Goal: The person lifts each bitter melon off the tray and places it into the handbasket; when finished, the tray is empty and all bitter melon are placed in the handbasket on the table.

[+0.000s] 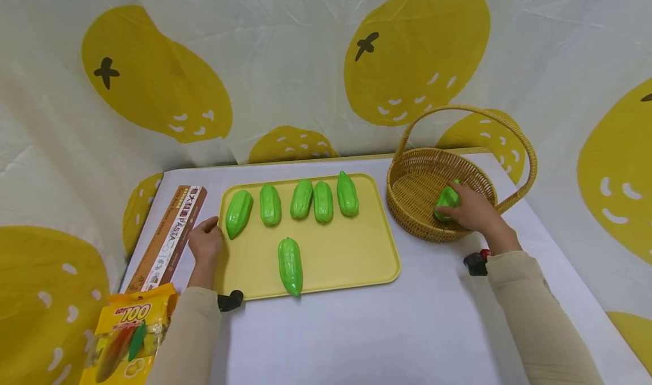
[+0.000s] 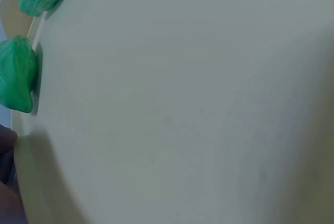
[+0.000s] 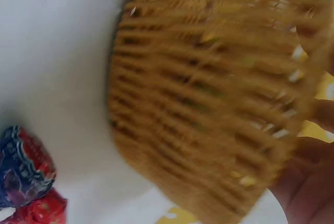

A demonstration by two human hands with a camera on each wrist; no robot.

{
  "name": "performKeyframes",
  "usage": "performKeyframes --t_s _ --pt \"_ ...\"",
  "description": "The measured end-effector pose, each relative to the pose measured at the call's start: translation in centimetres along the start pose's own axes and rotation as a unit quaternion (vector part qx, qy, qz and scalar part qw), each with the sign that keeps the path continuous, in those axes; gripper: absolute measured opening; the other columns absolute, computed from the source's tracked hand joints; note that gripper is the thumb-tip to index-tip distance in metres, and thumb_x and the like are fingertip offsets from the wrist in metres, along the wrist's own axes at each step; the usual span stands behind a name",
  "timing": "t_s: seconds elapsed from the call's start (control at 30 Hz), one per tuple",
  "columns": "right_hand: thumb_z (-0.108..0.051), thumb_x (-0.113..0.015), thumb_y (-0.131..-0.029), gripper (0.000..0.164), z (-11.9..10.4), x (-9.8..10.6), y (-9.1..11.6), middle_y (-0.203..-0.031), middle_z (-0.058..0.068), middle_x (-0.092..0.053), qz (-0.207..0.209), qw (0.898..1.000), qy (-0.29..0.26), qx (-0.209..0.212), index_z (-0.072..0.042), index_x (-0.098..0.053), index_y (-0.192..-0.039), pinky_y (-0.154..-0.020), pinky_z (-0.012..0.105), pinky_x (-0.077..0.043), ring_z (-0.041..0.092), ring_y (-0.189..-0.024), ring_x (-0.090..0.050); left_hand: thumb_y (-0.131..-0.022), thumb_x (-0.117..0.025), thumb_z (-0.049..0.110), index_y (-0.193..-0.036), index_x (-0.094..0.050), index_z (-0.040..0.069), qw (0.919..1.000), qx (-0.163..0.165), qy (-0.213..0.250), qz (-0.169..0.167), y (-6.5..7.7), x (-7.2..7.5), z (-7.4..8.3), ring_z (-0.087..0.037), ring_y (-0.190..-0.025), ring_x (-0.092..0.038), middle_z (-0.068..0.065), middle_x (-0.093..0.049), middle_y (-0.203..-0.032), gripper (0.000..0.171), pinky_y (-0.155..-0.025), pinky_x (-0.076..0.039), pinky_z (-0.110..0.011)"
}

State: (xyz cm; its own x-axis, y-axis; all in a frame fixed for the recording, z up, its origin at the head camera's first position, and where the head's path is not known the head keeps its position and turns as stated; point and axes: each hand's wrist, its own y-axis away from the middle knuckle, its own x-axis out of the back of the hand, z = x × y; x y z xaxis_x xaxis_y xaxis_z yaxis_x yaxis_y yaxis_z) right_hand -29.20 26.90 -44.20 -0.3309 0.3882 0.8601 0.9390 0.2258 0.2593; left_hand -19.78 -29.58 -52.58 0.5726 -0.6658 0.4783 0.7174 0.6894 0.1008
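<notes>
A row of green, ribbed, cucumber-like vegetables (image 1: 302, 199) lies along the far half of a yellow tray (image 1: 336, 260). One more green vegetable (image 1: 290, 267) lies nearer, its tip over the front rim. My left hand (image 1: 205, 243) touches the tray's left edge, fingers loosely bent. Two vegetables (image 2: 16, 75) show in the left wrist view. Over on the right, my right hand (image 1: 476, 206) reaches into a wicker basket (image 1: 417, 189) and grips a green vegetable (image 1: 447, 202) there, partly hidden by the fingers. The right wrist view shows the basket's outer wall (image 3: 203, 93) and some fingers (image 3: 313, 177).
A brown pasta box (image 1: 170, 232) lies left of the tray. A yellow candy bag (image 1: 129, 334) sits at the lower left. The basket's tall handle (image 1: 460, 107) arches over its opening. Wrapped candies (image 3: 26, 169) appear beside the basket in the right wrist view. A patterned curtain (image 1: 285, 62) hangs behind.
</notes>
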Motion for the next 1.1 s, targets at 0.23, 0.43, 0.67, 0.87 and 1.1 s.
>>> performKeyframes --t_s 0.23,0.43,0.67,0.87,1.1 --pt "-0.048 -0.068 -0.095 0.096 -3.4 0.0 1.5 -0.164 0.037 -0.003 0.032 0.999 0.001 0.026 -0.003 -0.016 -0.162 -0.114 0.076 -0.025 0.064 -0.144 -0.021 -0.099 -0.046 0.005 -0.132 -0.065 -0.004 1.0 0.009 -0.001 0.001 0.0 0.2 -0.1 -0.036 -0.125 -0.058 -0.027 -0.064 -0.134 0.039 -0.103 -0.048 -0.044" --pt "-0.045 -0.069 -0.096 0.094 -6.1 -0.4 2.6 -0.167 0.033 -0.003 0.045 0.996 -0.03 0.069 -0.006 -0.017 -0.163 -0.115 0.075 -0.024 0.063 -0.146 -0.02 -0.1 -0.047 0.006 -0.133 -0.065 -0.004 0.9999 0.013 0.001 -0.002 0.1 0.2 -0.3 -0.038 -0.128 -0.057 -0.027 -0.064 -0.134 0.038 -0.106 -0.048 -0.046" --pt "-0.039 -0.073 -0.094 0.087 -9.2 -2.7 3.0 -0.165 0.033 -0.02 0.051 0.987 -0.053 0.142 -0.001 -0.029 -0.159 -0.119 0.068 -0.027 0.053 -0.15 -0.025 -0.1 -0.047 0.007 -0.133 -0.065 -0.003 0.9999 0.01 0.004 -0.002 0.0 0.3 -0.3 -0.038 -0.13 -0.056 -0.027 -0.063 -0.135 0.038 -0.107 -0.048 -0.047" --pt "-0.037 -0.075 -0.092 0.086 -11.3 -5.3 3.3 -0.164 0.032 -0.024 0.036 0.98 -0.048 0.192 -0.001 -0.034 -0.157 -0.12 0.065 -0.028 0.051 -0.151 -0.027 -0.101 -0.047 0.007 -0.133 -0.064 -0.004 0.9998 0.012 0.007 -0.011 0.0 0.1 -0.3 -0.038 -0.132 -0.055 -0.027 -0.062 -0.137 0.038 -0.108 -0.047 -0.047" --pt "-0.039 -0.076 -0.091 0.085 -13.7 -7.6 3.7 -0.166 0.029 -0.021 0.004 0.975 -0.081 0.205 -0.009 -0.035 -0.159 -0.114 0.063 -0.04 0.048 -0.142 -0.044 -0.1 -0.047 0.006 -0.132 -0.065 -0.004 0.9999 0.012 0.008 -0.003 -0.1 0.0 -0.2 -0.038 -0.131 -0.056 -0.027 -0.063 -0.136 0.038 -0.108 -0.048 -0.047"
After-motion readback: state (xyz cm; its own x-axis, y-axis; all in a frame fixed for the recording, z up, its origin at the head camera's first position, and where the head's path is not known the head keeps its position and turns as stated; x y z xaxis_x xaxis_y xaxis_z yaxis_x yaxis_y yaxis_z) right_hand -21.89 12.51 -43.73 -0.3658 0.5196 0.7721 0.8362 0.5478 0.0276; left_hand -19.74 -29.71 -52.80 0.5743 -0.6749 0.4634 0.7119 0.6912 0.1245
